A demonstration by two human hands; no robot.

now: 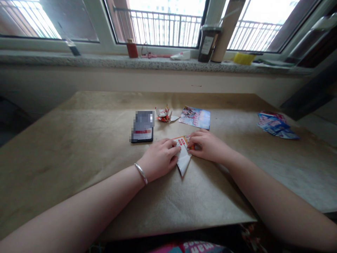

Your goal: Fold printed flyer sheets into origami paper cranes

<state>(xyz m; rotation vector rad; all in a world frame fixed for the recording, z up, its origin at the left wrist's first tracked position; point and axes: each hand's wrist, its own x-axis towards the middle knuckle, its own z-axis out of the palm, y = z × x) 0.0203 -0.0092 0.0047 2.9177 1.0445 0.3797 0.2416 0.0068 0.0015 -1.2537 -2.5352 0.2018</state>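
A piece of folded paper [183, 160], white with orange print and red labels, lies on the table with its pointed end toward me. My left hand [162, 158], with a silver bangle at the wrist, holds the paper's left side down under bent fingers. On the right edge, my right hand [204, 144] pinches the paper between thumb and fingers. Just beyond sits a folded paper crane [164, 115] in white and orange. A dark phone-like device [142, 137], partly blurred out, lies to the left of the crane.
A printed blue and pink sheet [195, 117] lies beyond my right hand. Several colourful sheets [276, 124] are piled far right on the brown-covered table [79, 147]. The windowsill [102, 61] carries a red container [132, 49], a dark jar [207, 44] and a yellow item [244, 58].
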